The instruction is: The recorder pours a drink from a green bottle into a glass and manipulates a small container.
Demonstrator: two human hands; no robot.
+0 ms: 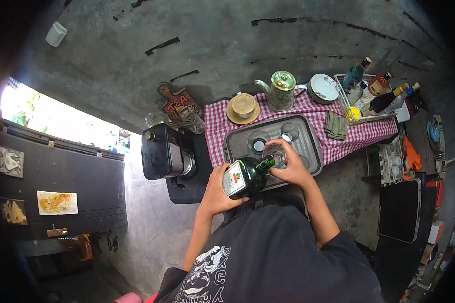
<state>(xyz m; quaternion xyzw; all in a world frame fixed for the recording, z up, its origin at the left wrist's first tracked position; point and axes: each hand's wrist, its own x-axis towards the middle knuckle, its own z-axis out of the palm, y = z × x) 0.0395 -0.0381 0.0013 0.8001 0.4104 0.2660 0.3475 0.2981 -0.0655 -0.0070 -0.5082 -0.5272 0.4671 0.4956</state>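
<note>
My left hand (pixel 217 192) is closed around the body of a dark green glass bottle (pixel 253 178) with a pale label. The bottle is tilted, its neck at the mouth of a clear drinking glass (pixel 274 152). That glass is held by my right hand (pixel 291 166); whether liquid is flowing cannot be told. Both are above a grey serving tray (pixel 233 133). On the tray stand a clear glass with dark liquid (pixel 258 143) and another clear glass (pixel 289 132). A further round glass rim shows partly behind my right hand.
A checkered cloth (pixel 217 117) lies beneath the tray. Around it are a lidded wooden pot (pixel 243 106), a floral metal teapot (pixel 282 91), stacked plates (pixel 324 88), a folded green cloth (pixel 336 125) and a wire basket (pixel 358 120) of bottles. A black coffee machine (pixel 157 151) stands left.
</note>
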